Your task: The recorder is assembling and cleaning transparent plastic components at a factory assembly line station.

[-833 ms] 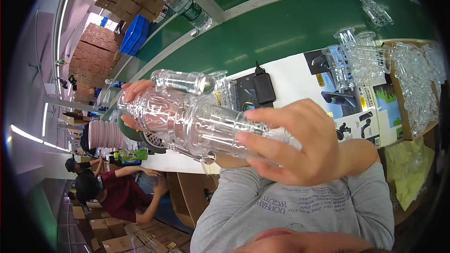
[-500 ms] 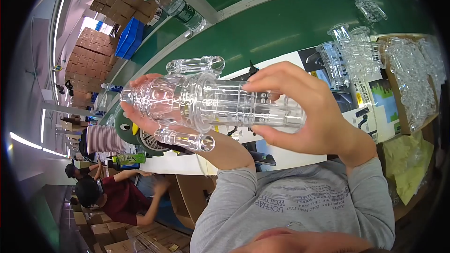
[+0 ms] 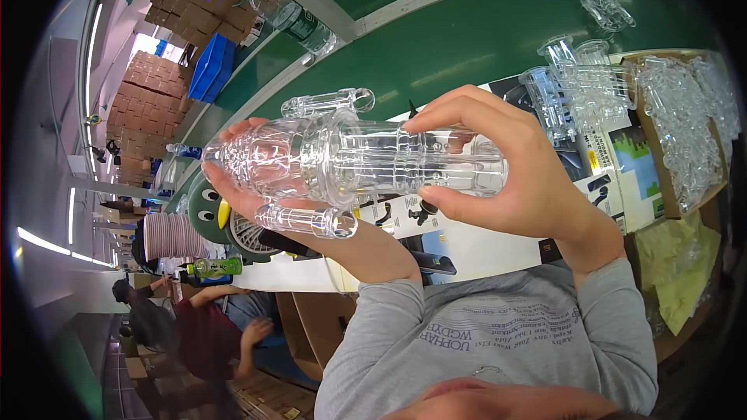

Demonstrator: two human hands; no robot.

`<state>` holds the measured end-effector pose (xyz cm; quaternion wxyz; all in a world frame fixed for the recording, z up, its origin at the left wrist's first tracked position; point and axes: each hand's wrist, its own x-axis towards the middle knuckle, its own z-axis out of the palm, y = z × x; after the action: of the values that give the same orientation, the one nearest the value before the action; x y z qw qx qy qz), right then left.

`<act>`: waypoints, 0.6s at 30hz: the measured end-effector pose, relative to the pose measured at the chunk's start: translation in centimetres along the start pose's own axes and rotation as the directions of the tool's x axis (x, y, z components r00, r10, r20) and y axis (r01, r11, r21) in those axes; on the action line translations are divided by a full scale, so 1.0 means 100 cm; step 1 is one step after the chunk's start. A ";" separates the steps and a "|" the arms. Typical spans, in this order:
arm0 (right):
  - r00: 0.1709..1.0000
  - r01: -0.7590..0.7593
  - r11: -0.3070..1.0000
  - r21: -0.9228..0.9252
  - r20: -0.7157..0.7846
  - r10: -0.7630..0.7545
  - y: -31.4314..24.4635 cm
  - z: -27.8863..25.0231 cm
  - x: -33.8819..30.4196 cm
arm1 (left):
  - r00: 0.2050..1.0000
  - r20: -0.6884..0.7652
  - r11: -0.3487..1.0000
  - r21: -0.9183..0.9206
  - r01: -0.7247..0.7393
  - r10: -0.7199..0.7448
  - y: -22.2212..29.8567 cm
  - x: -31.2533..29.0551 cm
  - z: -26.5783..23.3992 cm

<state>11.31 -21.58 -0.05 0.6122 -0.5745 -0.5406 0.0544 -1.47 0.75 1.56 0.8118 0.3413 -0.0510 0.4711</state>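
A clear plastic rocket-shaped piece (image 3: 331, 157) lies sideways in the air in front of me, held between both hands. My left hand (image 3: 237, 196) is closed around its rounded nose at the left, with the palm showing through the plastic. At the other end, the thumb and fingers of my right hand (image 3: 517, 167) grip the narrower tubular part from both sides. Two short clear side tubes, an upper one (image 3: 331, 101) and a lower one (image 3: 307, 219), sit along its body. How they join it is hard to see.
Several clear plastic parts (image 3: 580, 82) stand on the table beside a cardboard box (image 3: 655, 162) full of clear pieces. A green fan (image 3: 204, 214), a green drink bottle (image 3: 218, 267) and a phone (image 3: 434, 264) are near. A water bottle (image 3: 299, 23) lies farther back. A person (image 3: 204, 334) works at left.
The right-hand end of the rocket-shaped piece has risen slightly with my right hand. Both hands keep their hold. The person at left has shifted and looks blurred.
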 end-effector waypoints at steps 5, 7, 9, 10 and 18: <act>1.000 0.012 1.000 -0.019 -0.016 -0.012 -0.001 0.000 -0.001 | 0.999 -0.029 0.999 0.023 -0.032 0.032 -0.003 0.000 0.003; 1.000 -0.027 1.000 0.001 -0.006 0.027 -0.001 0.001 0.000 | 0.998 -0.040 0.997 0.066 -0.051 0.053 -0.002 -0.001 0.002; 1.000 -0.013 1.000 -0.001 -0.020 0.013 0.000 0.005 -0.001 | 0.996 -0.049 0.992 0.108 -0.070 0.075 0.000 0.000 -0.001; 0.999 0.002 1.000 -0.004 -0.034 -0.002 0.000 0.007 -0.001 | 0.996 -0.050 0.990 0.122 -0.066 0.073 0.001 0.001 -0.003; 0.999 0.023 0.999 -0.037 -0.032 -0.024 0.002 0.010 -0.001 | 1.000 0.007 0.998 0.059 -0.020 0.019 0.001 0.002 -0.007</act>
<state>10.64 -20.91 -0.52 0.6110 -0.5799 -0.5382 0.0278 -1.62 1.37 1.13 0.7965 0.3663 -0.0432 0.4791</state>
